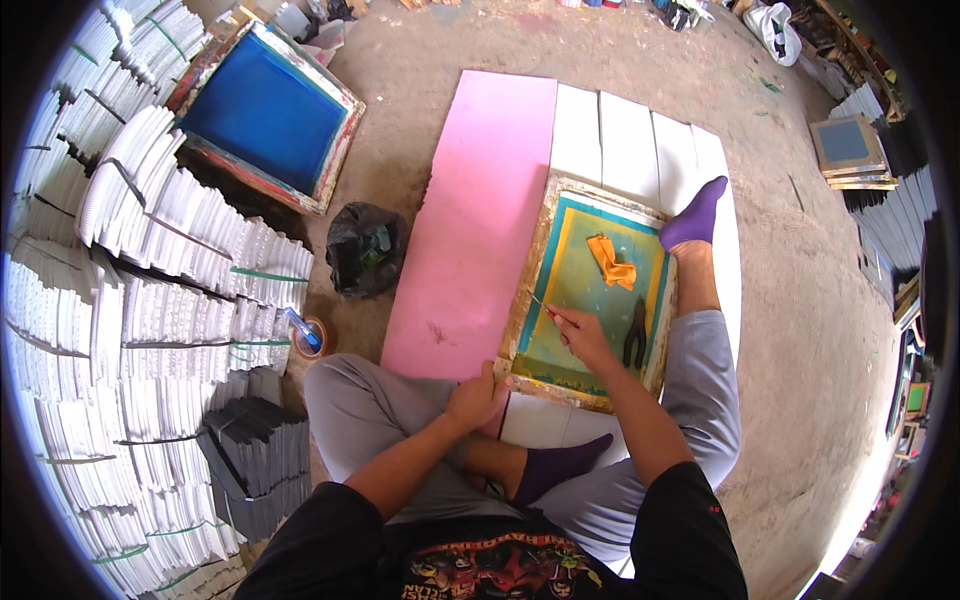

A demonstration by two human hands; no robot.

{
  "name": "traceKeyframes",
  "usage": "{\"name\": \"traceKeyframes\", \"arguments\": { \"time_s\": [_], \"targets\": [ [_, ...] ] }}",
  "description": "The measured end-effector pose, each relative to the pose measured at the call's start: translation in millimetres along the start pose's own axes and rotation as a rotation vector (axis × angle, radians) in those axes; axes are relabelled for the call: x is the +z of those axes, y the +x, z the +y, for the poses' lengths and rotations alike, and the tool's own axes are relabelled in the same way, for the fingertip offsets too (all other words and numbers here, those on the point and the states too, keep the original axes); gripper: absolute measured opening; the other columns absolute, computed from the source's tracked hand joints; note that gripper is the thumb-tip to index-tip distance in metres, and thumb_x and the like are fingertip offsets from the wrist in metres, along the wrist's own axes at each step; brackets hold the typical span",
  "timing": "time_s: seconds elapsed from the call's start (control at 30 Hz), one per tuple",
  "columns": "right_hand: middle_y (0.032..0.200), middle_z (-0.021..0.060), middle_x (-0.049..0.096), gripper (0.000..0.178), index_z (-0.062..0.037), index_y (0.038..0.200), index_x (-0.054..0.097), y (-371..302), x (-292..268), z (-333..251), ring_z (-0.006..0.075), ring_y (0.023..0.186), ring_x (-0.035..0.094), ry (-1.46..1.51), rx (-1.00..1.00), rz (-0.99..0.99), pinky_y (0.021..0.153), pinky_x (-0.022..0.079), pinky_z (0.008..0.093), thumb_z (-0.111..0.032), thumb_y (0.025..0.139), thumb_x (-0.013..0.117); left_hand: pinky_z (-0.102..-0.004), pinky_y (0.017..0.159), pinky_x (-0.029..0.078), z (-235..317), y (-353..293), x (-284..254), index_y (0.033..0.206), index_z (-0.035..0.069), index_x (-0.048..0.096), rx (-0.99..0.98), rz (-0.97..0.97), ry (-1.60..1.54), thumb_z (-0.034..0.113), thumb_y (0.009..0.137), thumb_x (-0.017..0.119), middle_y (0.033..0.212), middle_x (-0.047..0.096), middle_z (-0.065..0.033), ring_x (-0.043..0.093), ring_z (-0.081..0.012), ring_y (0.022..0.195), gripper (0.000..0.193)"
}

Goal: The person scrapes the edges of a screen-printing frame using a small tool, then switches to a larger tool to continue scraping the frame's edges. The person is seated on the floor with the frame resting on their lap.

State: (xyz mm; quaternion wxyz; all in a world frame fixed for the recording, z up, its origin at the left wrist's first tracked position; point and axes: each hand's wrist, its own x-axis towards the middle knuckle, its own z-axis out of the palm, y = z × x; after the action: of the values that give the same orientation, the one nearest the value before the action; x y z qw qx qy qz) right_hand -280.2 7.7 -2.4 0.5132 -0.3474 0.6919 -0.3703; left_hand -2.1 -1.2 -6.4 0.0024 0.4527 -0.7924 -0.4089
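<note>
A screen printing frame (pixel 520 330) with a worn wooden border and a green and yellow mesh lies before me. My left hand (pixel 478 396) is closed around its near left corner. In my right hand (pixel 580 335) is a thin screwdriver (pixel 541 303) with a red handle, its tip at the frame's left wooden side. Black-handled pliers (pixel 635 335) rest on the mesh to the right of that hand. Farther up the mesh lies a crumpled orange cloth (pixel 610 262). My right foot, in a purple sock (pixel 695 215), is against the frame's far right corner.
Pink and white boards (pixel 470 200) lie under the frame. At the left are a black plastic bag (pixel 366 250), a round container (pixel 310 338) with a blue-handled item, and tall bundled white stacks (pixel 150 330). A blue screen frame (pixel 270 110) leans behind them. More frames (pixel 850 150) sit far right.
</note>
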Motion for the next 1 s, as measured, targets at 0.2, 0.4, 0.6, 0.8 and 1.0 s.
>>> {"name": "traceKeyframes", "arguments": {
  "time_s": [0.2, 0.4, 0.6, 0.8, 1.0],
  "targets": [
    [0.072, -0.0021, 0.057, 0.035, -0.0112, 0.137, 0.067, 9.8, 12.3, 9.1, 0.0075, 0.060, 0.051, -0.586, -0.613, 0.274, 0.059, 0.047, 0.0271, -0.024, 0.105, 0.061, -0.0622, 0.064, 0.051, 2.1, -2.7, -3.9, 0.117, 0.000, 0.042, -0.020, -0.023, 0.002, 0.053, 0.108, 0.036, 0.075, 0.067, -0.0305, 0.067, -0.0514, 0.072, 0.053],
    [0.073, -0.0006, 0.058, 0.035, -0.0128, 0.137, 0.067, 13.3, -6.8, -65.6, 0.0072, 0.058, 0.049, 0.077, 0.297, -0.188, 0.055, 0.042, 0.0260, -0.024, 0.105, 0.060, -0.0622, 0.064, 0.051, -3.8, -3.7, 0.2, 0.117, 0.000, 0.042, -0.011, -0.007, -0.009, 0.054, 0.108, 0.035, 0.075, 0.067, -0.0304, 0.067, -0.0511, 0.072, 0.054],
    [0.089, 0.0017, 0.071, 0.036, -0.0126, 0.135, 0.068, 13.7, -15.3, -33.4, 0.0149, 0.070, 0.063, -0.178, -0.047, -0.139, 0.069, 0.053, 0.0324, -0.028, 0.104, 0.059, -0.0619, 0.065, 0.052, 1.7, -0.2, -3.3, 0.116, 0.000, 0.042, -0.015, -0.038, -0.014, 0.054, 0.107, 0.036, 0.075, 0.067, -0.0306, 0.068, -0.0512, 0.072, 0.055],
    [0.110, 0.0090, 0.076, 0.032, -0.0251, 0.130, 0.071, -20.2, -18.1, -44.0, 0.0319, 0.097, 0.073, -0.569, -0.216, 0.164, 0.082, 0.056, 0.0437, -0.029, 0.100, 0.061, -0.0613, 0.064, 0.052, 2.0, -1.7, -0.1, 0.116, -0.001, 0.042, -0.026, -0.011, 0.012, 0.053, 0.108, 0.035, 0.074, 0.067, -0.0305, 0.068, -0.0510, 0.072, 0.055],
    [0.105, 0.0107, 0.076, 0.029, -0.0247, 0.126, 0.072, -21.0, -8.6, -51.0, 0.0336, 0.096, 0.072, -0.674, -0.233, 0.237, 0.083, 0.056, 0.0471, -0.029, 0.100, 0.060, -0.0602, 0.062, 0.052, -0.7, -0.7, 0.3, 0.114, -0.001, 0.041, -0.007, -0.032, 0.001, 0.053, 0.108, 0.035, 0.074, 0.067, -0.0301, 0.068, -0.0507, 0.070, 0.054]
  ]
}}
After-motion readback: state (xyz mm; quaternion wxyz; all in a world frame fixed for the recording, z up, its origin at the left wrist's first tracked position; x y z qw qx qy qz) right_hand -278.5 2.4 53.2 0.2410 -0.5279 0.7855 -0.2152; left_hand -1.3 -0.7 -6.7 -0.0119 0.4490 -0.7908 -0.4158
